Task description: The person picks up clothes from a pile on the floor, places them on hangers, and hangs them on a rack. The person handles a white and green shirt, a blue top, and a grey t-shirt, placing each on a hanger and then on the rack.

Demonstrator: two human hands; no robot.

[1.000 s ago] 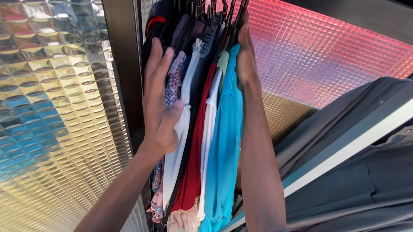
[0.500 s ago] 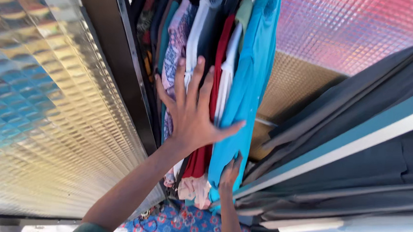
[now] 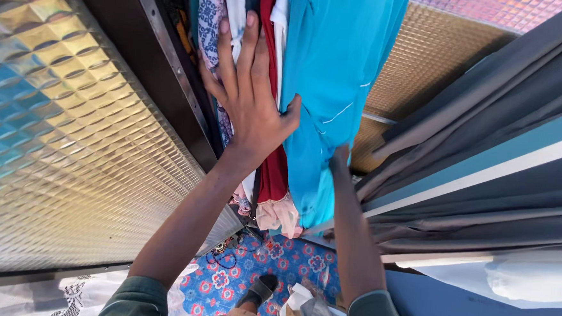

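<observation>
Hands working through a packed row of hanging clothes beside the dark door frame.

Your left hand (image 3: 248,102) lies flat and spread on the red garment (image 3: 273,167), thumb against the turquoise garment (image 3: 337,71), pressing the row toward the dark frame (image 3: 163,75). Your right hand (image 3: 340,160) is tucked behind the turquoise hem; whether it grips the cloth, you cannot tell. This looks like parting the row, and the next move calls for a firm hold on 1 piece. Grey curtain folds (image 3: 488,124) crowd the right side, and textured glass panel (image 3: 57,146) closes the left; a floral cloth (image 3: 269,266) lies on the floor below.
</observation>
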